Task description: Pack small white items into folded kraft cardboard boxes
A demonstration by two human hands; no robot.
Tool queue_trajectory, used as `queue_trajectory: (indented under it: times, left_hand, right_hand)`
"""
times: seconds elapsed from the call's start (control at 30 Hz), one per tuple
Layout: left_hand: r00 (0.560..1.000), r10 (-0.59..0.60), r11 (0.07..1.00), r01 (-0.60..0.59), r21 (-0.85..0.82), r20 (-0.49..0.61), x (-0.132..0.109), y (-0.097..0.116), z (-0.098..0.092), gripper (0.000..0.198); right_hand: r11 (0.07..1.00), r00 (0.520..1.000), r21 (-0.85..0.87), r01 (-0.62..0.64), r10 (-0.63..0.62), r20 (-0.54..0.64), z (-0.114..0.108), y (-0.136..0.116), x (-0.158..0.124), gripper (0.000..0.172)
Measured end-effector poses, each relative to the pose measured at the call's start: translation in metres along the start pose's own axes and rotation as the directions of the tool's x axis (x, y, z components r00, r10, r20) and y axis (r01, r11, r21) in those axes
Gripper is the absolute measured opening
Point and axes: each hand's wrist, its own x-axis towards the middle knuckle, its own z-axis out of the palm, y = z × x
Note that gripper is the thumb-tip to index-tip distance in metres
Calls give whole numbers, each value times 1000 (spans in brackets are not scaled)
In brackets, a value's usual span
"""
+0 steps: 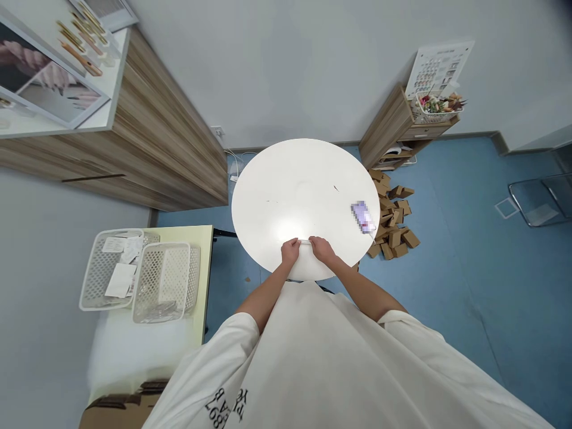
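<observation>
Both my hands are together at the near part of a round white table. Between them they hold a small, thin white strip, too small to make out its kind. My left hand pinches its left end, fingers closed. At the other end, my right hand pinches it too. The strip lies level, just above or on the tabletop; I cannot tell which. On the right side of the table lies a blurred purple phone-like object with a white cable.
Several small brown cardboard boxes are heaped on the floor right of the table. Two white plastic baskets stand on a pale side table at left. A wooden cabinet and a small drawer unit flank the wall.
</observation>
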Motion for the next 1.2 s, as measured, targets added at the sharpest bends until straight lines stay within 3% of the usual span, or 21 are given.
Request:
queue_trajectory:
  times: [0.23, 0.53, 0.8, 1.0, 1.2]
  left_hand:
    - [998, -67, 997, 67, -36, 7, 2, 2, 2, 30]
    - [994, -105, 994, 105, -23, 4, 12, 13, 1, 28]
    - [992, -121, 987, 119, -111, -17, 6, -2, 7, 29]
    - [988, -154, 982, 152, -108, -14, 6, -4, 11, 33]
    - [996, -86, 995, 85, -56, -3, -4, -24, 14, 42]
  right_hand:
    - [998, 998, -48, 51, -50, 32, -2, -1, -3, 29]
    - [967, 972, -190, 173, -136, 194, -19, 1, 3, 28]
    - [942, 981, -287, 175, -141, 135, -10, -6, 7, 29]
    - [961, 986, -224, 162, -149, 73, -4, -4, 11, 27]
    - [994, 998, -101, 52, -48, 46, -10, -2, 20, 31]
